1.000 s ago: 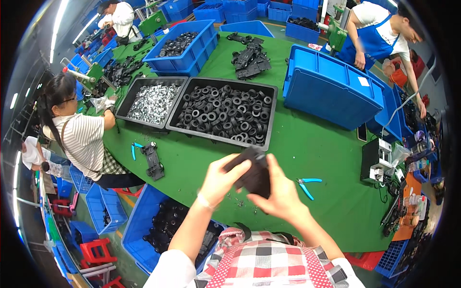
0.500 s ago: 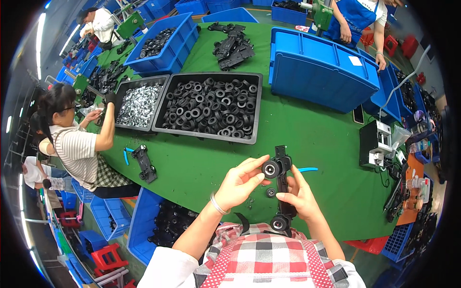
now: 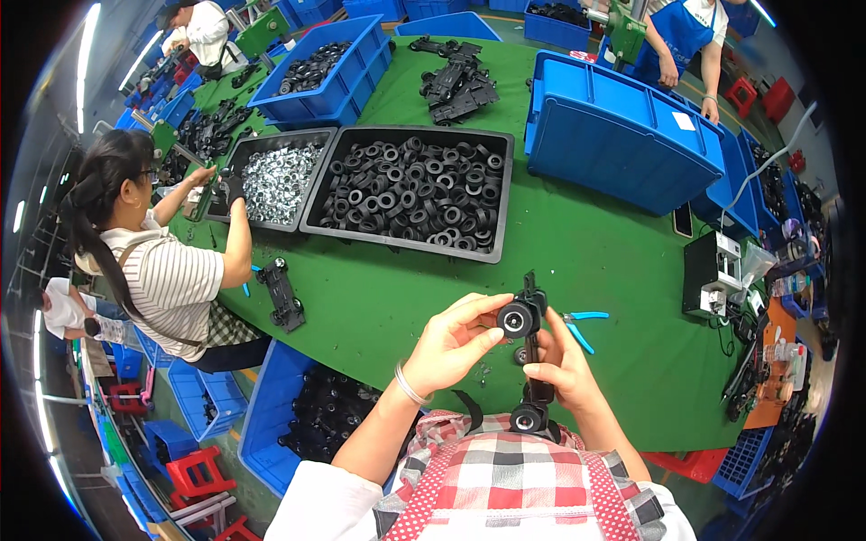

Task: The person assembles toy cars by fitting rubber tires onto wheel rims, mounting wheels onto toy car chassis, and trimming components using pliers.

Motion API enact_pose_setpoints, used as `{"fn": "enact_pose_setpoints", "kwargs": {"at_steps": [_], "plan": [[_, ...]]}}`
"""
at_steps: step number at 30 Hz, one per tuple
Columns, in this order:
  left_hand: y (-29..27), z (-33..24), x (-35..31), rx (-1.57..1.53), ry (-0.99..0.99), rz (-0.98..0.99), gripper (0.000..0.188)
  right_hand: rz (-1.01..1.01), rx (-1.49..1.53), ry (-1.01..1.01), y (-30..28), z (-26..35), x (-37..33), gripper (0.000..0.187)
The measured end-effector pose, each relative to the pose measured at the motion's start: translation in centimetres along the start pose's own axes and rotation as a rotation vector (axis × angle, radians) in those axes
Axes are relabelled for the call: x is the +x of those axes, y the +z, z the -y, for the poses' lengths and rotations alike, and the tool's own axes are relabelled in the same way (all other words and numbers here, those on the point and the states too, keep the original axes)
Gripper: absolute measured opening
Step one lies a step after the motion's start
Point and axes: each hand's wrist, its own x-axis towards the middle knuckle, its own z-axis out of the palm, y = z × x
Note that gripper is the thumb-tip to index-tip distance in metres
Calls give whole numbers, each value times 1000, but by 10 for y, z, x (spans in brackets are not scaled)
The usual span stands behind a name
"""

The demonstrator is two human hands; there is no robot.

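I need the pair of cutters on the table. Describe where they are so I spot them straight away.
On the green table, look just right of the person's raised hands, in front of the big blue bin. The cutters lie flat there. Their turquoise handles set them apart from the black parts all around.

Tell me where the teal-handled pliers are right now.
In the head view, the teal-handled pliers lie on the green table, just right of the right hand and the black part it holds.
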Motion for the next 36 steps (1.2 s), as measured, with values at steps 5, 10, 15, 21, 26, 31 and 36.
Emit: {"fn": "enact_pose_setpoints", "kwargs": {"at_steps": [5,10,15,21,26,31,36], "plan": [[-3,2,-8,-56,-11,-11,37,-21,-238,-97,4,6,-2,108],[-6,3,-9,-2,11,-69,45,-109,-539,-344,12,4,-3,106],[5,27,-5,-26,-10,-389,57,-44,-1318,-687,46,20,-5,90],[-8,51,-9,-634,2,-146,53,25,-889,-462,61,43,-3,66],[-6,53,-12,-702,-21,-162,58,-5,-787,-531,71,42,5,44],[-7,56,-13,-686,3,-147,59,-7,-753,-531,69,35,5,44],[-13,47,-8,-525,126,-154,65,9,-707,-506,62,30,6,42]]}}
